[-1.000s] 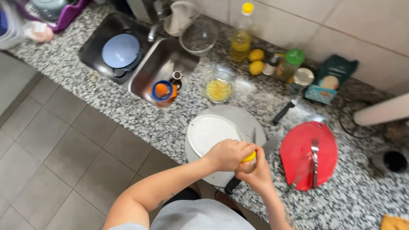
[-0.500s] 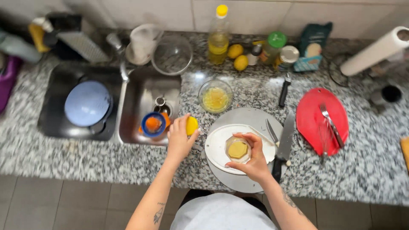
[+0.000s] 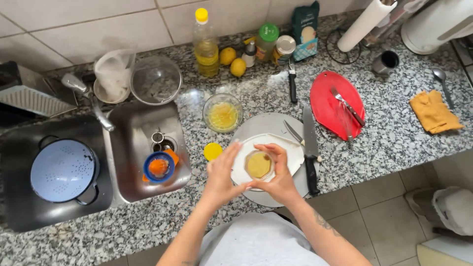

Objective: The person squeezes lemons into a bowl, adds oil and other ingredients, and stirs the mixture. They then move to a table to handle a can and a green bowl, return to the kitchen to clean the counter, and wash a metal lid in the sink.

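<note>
Big grey granite counter [image 3: 394,143] fills the view, with a steel sink [image 3: 143,148] sunk in at the left. Beside the sink sits a pale blue colander [image 3: 64,170] in a dark basin. On the counter in front of the person lies a round grey board [image 3: 268,125], and on it a white sheet [image 3: 295,152]. To the right, a red board [image 3: 330,103] carries a fork [image 3: 347,106]. A yellow cloth [image 3: 433,111] lies farther right. Up at the wall stands an oil bottle [image 3: 206,44], an empty glass bowl [image 3: 156,80] to its left, two lemons [image 3: 232,61] to its right. A smaller glass bowl [image 3: 222,113] holds yellow liquid, just above the grey board. A black-handled knife [image 3: 309,148] lies along the board's right edge. In the sink rests a small blue cup [image 3: 158,167] with orange inside.

Now the hands: both cup a small glass [image 3: 259,165] of yellow-brown stuff, standing on the white sheet. Left hand [image 3: 221,175] curves open against its left side, fingers spread; right hand [image 3: 281,175] wraps round the right side, fingers curled over the rim. A little yellow lid [image 3: 213,151] lies on the counter just left of the left hand's fingertips.
</note>
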